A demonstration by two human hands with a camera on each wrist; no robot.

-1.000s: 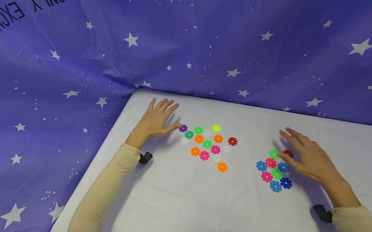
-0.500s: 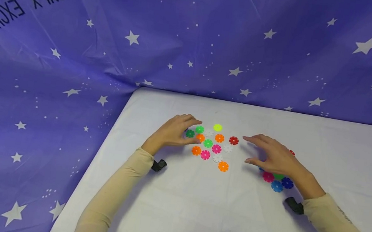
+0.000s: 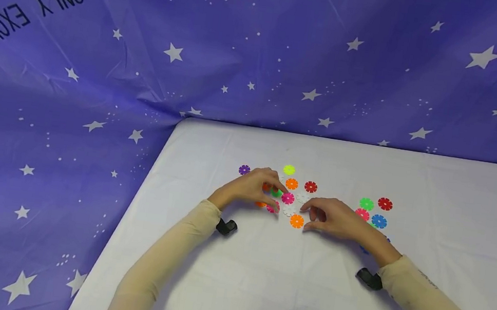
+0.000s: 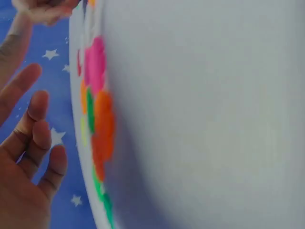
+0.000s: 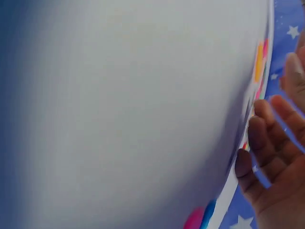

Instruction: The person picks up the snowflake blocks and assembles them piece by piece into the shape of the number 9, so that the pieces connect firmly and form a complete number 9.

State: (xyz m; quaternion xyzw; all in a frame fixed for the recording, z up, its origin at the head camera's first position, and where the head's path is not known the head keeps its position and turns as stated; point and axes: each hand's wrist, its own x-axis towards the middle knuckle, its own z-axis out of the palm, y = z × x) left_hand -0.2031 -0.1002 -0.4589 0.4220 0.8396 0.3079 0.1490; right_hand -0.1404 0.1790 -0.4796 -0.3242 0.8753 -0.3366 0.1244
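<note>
Flat notched plastic discs in bright colours lie in two groups on the white-covered table. My left hand point(image 3: 257, 186) hovers over the left group, thumb and fingers apart on either side of a gap, near a pink disc point(image 3: 287, 198). It hides some orange and green discs below it. By the group's near right side is my right hand point(image 3: 336, 218), fingers loosely bent, beside an orange disc point(image 3: 297, 221) and a white disc point(image 3: 302, 198). Both wrist views show loosely bent fingers with nothing held: the left hand point(image 4: 28, 162) and the right hand point(image 5: 276, 162).
The right group has a green disc point(image 3: 366, 204), a red disc point(image 3: 384, 204) and a blue disc point(image 3: 379, 221), partly behind my right forearm. Yellow point(image 3: 289, 170) and purple point(image 3: 244, 170) discs lie at the left group's far side. A purple star-printed cloth point(image 3: 259, 63) hangs behind the table.
Both hands have moved inward. The left hand went right over the left group, and the right hand came left from the right group to the left group's edge. The discs look unmoved.
</note>
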